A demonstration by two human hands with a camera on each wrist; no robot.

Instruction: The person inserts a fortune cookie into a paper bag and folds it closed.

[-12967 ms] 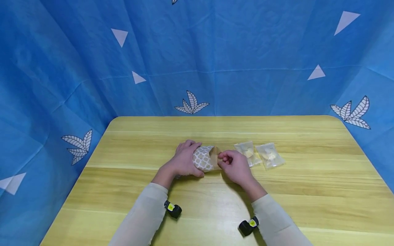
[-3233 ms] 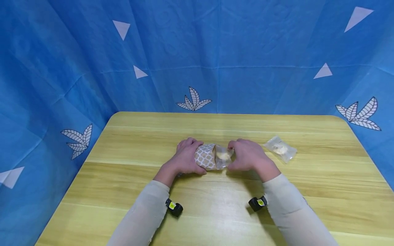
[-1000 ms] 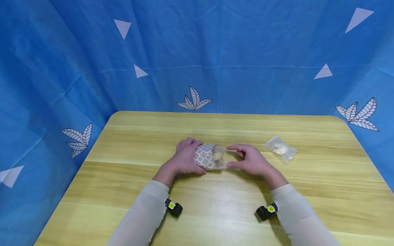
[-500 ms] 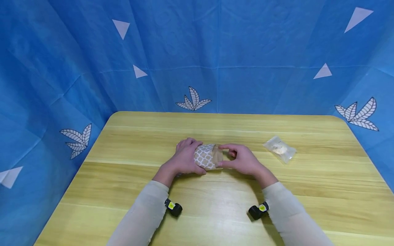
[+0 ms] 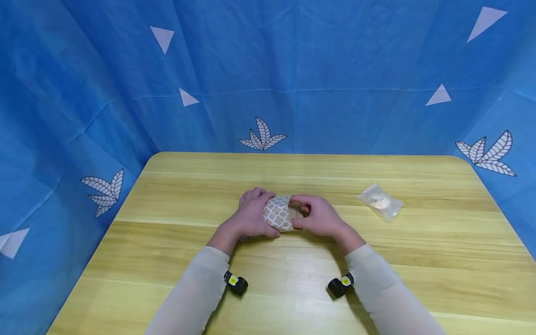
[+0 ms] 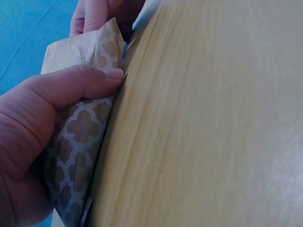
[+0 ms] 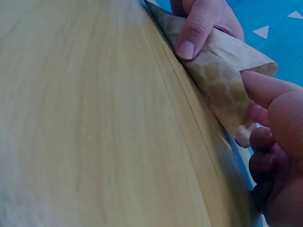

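Note:
My left hand (image 5: 253, 215) grips a brown paper bag (image 5: 277, 214) with a white quatrefoil pattern, lying on its side on the table. In the left wrist view, the left thumb (image 6: 90, 85) lies across the bag. The bag's mouth faces right, and my right hand (image 5: 319, 216) is there. Its thumb and forefinger are spread apart at the rim. In the right wrist view, the right thumb (image 7: 265, 87) reaches inside the mouth while other fingers curl below. The right fingertips and the bag's contents are hidden.
A clear zip bag (image 5: 381, 202) with pale contents lies on the wooden table (image 5: 188, 195), right of my right hand. Behind the table hangs a blue patterned curtain (image 5: 335, 116). A small black camera (image 5: 236, 284) is strapped to each sleeve.
Of two clear zip bags, one went into the paper bag's mouth and has gone from sight; the other shifted right. My right hand has since moved left into the mouth. The left stays put.

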